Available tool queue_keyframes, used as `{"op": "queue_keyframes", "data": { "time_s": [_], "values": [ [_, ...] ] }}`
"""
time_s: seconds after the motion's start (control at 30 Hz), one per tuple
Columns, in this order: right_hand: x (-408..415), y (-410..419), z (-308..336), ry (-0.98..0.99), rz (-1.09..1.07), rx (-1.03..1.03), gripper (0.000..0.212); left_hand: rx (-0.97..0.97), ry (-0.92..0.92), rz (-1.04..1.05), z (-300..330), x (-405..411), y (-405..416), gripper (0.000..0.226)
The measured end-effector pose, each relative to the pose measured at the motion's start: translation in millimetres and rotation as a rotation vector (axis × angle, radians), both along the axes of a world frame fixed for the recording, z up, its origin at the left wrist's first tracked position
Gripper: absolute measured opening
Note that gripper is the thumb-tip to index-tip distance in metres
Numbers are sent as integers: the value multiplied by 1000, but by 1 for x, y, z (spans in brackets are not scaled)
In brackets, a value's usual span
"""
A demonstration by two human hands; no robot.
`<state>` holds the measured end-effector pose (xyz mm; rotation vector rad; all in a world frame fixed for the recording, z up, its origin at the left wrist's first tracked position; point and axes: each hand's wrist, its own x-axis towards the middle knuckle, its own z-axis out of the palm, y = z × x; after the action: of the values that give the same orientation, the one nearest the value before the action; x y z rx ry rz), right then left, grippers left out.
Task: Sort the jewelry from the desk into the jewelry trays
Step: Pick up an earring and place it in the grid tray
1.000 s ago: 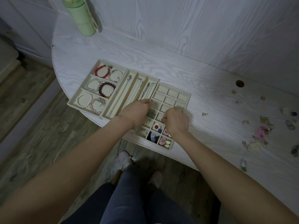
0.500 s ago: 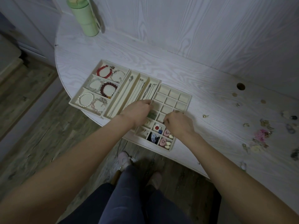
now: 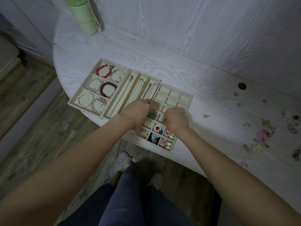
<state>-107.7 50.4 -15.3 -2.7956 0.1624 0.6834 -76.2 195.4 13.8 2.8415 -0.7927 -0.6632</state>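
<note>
Green bottle (image 3: 83, 15) stands upright at the far left end of the white desk (image 3: 211, 98), against the wall. Three cream trays sit side by side at the desk's near edge, touching. Leftmost, the bracelet tray (image 3: 76, 101): three compartments, two bracelets each, among them a red bead bracelet (image 3: 102, 72) at the far end, a dark maroon one (image 3: 108, 89) in the middle, a white pearl one (image 3: 85, 100) nearest. Next, the necklace tray (image 3: 123, 85): three long slots with thin chains lying lengthwise. Left hand (image 3: 136, 112) sits over the near end of that tray and the left edge of the grid tray (image 3: 187, 98), fingers curled down; can't tell what, if anything, it grips. Grid tray: far cells bare, near cells filled: a red-and-white piece (image 3: 157, 128), a dark blue piece (image 3: 153, 138), pink pieces (image 3: 163, 142) with small cream beads. Right hand (image 3: 176, 120) is over the tray's middle rows, fingers curled into a loose fist, tips pointing down into a cell; contents of the grip hidden, can't tell. The two hands are near each other, not touching. Right of the trays, unsorted loose jewelry (image 3: 263, 133) lies scattered on the desk, well apart from the trays, with one small piece (image 3: 206, 116) lying alone between. A round cable hole (image 3: 242, 86) sits near the wall.
</note>
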Motion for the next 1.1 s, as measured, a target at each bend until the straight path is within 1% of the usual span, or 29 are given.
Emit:
{"op": "queue_keyframes", "data": {
  "time_s": [0.1,0.23,0.33,0.43,0.53,0.63,0.8,0.97,1.1],
  "values": [
    [1,-2,0,33,-71,78,17,14,-1,1,-1,0,0,48],
    [2,-8,-3,55,-110,165,20,12,5,-4,1,0,-1,49],
    [3,-11,-7,17,-178,238,19,8,9,-5,2,-1,-1,49],
    [3,-13,-5,16,-142,168,21,16,9,0,2,-1,-2,49],
    [3,-9,-3,29,-74,71,28,14,5,-1,3,-1,-1,49],
    [6,-6,-2,13,-23,10,19,9,6,-4,3,-1,-1,49],
    [8,-5,-2,24,-22,-9,17,9,6,-13,4,-1,-1,48],
    [7,-5,-6,53,-65,31,24,3,12,-8,5,-2,-1,46],
    [6,-6,-4,28,-66,52,18,6,9,-3,4,-2,-1,48]
  ]
}}
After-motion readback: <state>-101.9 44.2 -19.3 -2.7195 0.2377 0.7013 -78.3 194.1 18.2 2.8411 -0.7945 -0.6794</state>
